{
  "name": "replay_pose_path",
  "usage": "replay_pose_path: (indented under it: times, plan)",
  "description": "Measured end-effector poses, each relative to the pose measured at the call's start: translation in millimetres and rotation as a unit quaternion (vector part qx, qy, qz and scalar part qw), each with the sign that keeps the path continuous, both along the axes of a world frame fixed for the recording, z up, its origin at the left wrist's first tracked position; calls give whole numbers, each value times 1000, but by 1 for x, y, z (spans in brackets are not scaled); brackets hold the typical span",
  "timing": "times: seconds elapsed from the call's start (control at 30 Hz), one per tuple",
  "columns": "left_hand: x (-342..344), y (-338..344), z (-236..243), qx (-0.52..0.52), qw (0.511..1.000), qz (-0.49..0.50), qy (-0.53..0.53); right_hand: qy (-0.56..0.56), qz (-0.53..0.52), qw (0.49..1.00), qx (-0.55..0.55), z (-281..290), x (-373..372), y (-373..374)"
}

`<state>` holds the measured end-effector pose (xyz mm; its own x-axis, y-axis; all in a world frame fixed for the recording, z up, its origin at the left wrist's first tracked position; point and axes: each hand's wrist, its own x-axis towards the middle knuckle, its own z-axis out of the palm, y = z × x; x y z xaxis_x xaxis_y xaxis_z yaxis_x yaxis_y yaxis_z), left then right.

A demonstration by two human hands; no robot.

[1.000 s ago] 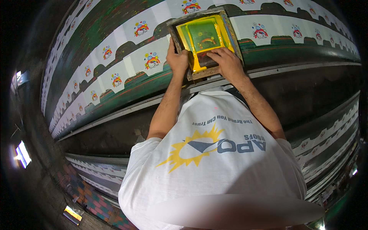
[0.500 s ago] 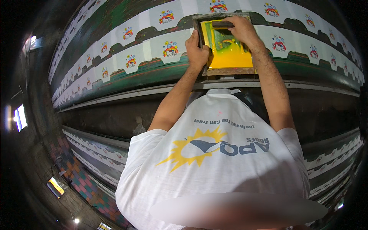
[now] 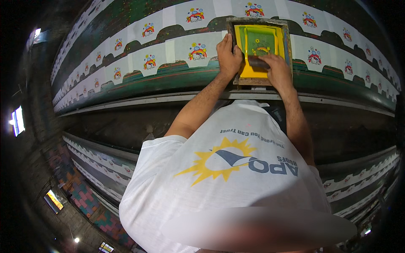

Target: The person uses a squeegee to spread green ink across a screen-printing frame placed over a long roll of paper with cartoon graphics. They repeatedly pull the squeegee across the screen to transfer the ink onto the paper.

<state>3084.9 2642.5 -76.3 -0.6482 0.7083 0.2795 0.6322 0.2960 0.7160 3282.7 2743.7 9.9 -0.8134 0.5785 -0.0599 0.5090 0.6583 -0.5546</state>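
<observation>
A wooden-edged printing screen (image 3: 259, 20) lies flat on the long green table, over a row of white pieces. Its mesh shows a small flower and rainbow design through a greenish yellow film. Thick yellow ink (image 3: 253, 73) lies at the near end and along the sides. My right hand (image 3: 280, 75) is closed on a dark squeegee (image 3: 258, 62), which rests across the mesh near the ink. At the screen's left side, my left hand (image 3: 229, 58) grips the frame, fingers along its edge and thumb toward the inside.
Rows of white cut pieces (image 3: 197, 55) with colourful cartoon prints run along the table to both sides. A pale metal rail (image 3: 168, 100) borders its near edge. Behind me stands another table with similar printed pieces (image 3: 95, 173).
My right hand has drawn the squeegee from the screen's far end toward me, to the near end. More of the mesh design shows. My left hand keeps its hold on the frame.
</observation>
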Motion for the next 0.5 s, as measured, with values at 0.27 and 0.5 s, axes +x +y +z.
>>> replay_pose_path:
  times: [0.27, 0.5]
  plan:
    - [-1, 1, -3, 14, 999, -19, -47, 1, -24, 999, -25, 0, 8, -12]
    - [1, 1, -1, 33, 998, -9, -60, -15, -19, 998, -63, 6, 3, -5]
